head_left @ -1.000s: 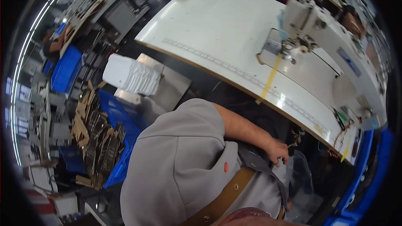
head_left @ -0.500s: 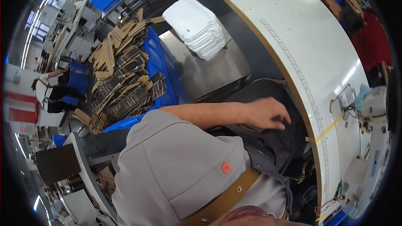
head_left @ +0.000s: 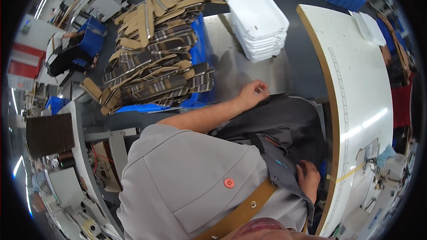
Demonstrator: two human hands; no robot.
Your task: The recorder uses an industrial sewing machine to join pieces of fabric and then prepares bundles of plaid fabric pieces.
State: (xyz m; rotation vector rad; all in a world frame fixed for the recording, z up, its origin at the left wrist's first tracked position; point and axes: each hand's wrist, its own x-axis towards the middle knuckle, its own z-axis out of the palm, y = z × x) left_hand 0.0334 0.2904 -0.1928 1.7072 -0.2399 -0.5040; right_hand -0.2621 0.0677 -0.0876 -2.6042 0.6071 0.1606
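Observation:
My left hand is over the near edge of the metal-topped table, with its fingers curled in towards the thumb. A small pale patch shows between the fingertips; I cannot make out what it is. Beyond this hand stands a stack of white, rounded, flat pieces on the same table. My right hand lies on the dark grey apron over my lap, its fingers loosely apart, with nothing seen in it.
A blue bin heaped with striped and tan cloth pieces stands at left. On the right, a white worktable carries a sewing machine and white pieces. Further left, a person bends by a blue bin.
My left hand has moved from over my lap up and left to the metal table's edge, its fingers now more curled. My right hand has come into view, and the whole view has shifted.

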